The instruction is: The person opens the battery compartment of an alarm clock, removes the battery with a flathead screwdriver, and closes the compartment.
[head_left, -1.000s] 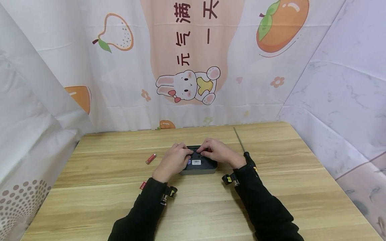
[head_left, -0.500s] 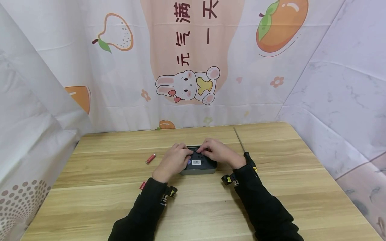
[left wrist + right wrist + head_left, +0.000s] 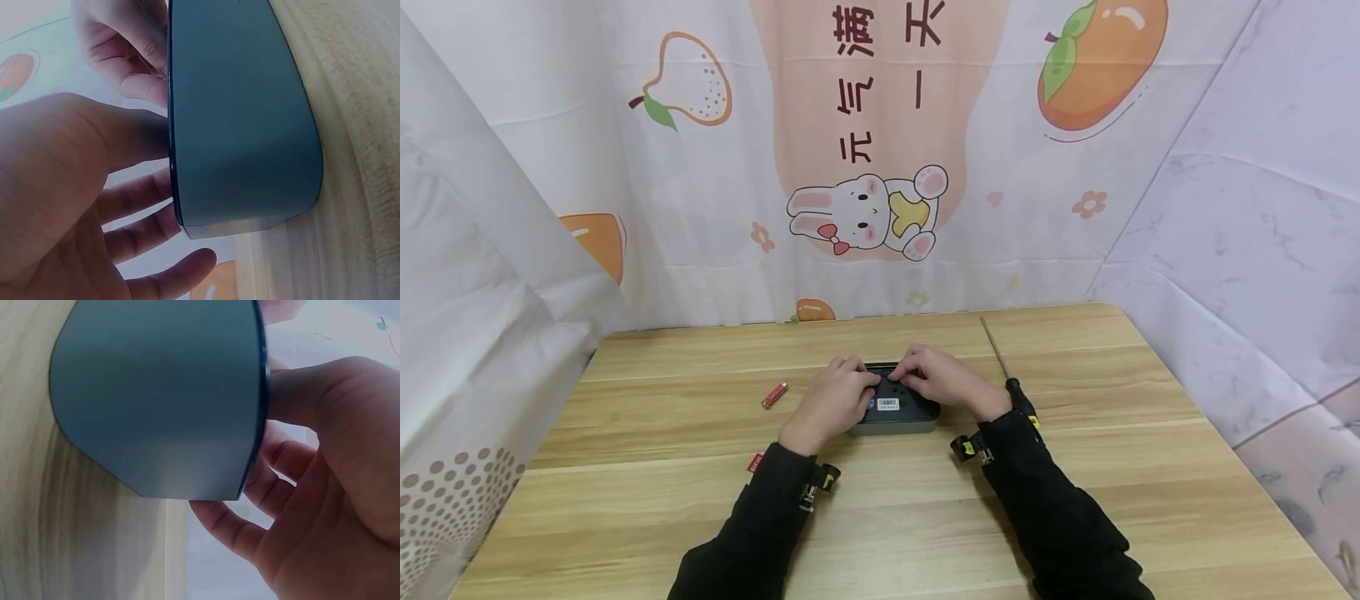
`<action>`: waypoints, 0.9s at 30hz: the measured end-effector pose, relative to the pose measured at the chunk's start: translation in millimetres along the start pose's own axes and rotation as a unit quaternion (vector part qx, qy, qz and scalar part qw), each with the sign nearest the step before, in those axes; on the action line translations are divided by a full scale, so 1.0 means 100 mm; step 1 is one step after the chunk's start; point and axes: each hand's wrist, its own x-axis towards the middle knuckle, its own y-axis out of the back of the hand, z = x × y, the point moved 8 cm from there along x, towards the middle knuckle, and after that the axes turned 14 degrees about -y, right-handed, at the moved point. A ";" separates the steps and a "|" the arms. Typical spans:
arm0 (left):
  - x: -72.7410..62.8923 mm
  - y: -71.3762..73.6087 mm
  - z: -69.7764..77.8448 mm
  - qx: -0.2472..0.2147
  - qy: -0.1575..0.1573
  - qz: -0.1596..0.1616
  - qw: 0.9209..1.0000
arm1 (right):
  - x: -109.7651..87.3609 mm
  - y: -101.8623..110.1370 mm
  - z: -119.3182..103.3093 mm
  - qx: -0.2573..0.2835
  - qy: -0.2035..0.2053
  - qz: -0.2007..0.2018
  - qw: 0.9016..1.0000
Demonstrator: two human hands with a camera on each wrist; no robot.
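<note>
A small grey electronic device (image 3: 895,427) with a black upper face lies on the table, a barcode label (image 3: 888,404) towards its near side. My left hand (image 3: 832,402) holds its left part, thumb and index fingertip on the black face. From the right, my right hand (image 3: 942,377) grips it near the far edge with bent thumb and index finger. The left wrist view has the left thumb (image 3: 140,134) at the device's upper edge. In the right wrist view, the right thumb (image 3: 294,394) meets that edge too. Whatever lies under the fingertips is hidden.
A red battery (image 3: 775,396) lies left of the left hand. To the right, a screwdriver (image 3: 1017,392) points towards the back, its handle partly behind the right sleeve. A red tag (image 3: 756,462) shows beside the left sleeve. Printed cloth (image 3: 700,208) hangs behind the wooden table (image 3: 895,517).
</note>
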 end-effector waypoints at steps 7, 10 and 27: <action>0.00 0.00 0.00 0.000 0.002 -0.004 1.000 | 0.00 -0.01 -0.02 -0.012 0.006 0.005 1.000; 0.00 0.00 0.01 0.007 -0.002 -0.007 1.000 | 0.00 -0.01 -0.03 -0.014 0.008 0.005 1.000; -0.02 -0.01 0.05 -0.002 0.010 -0.041 0.999 | -0.03 0.00 -0.08 -0.043 0.009 0.014 0.999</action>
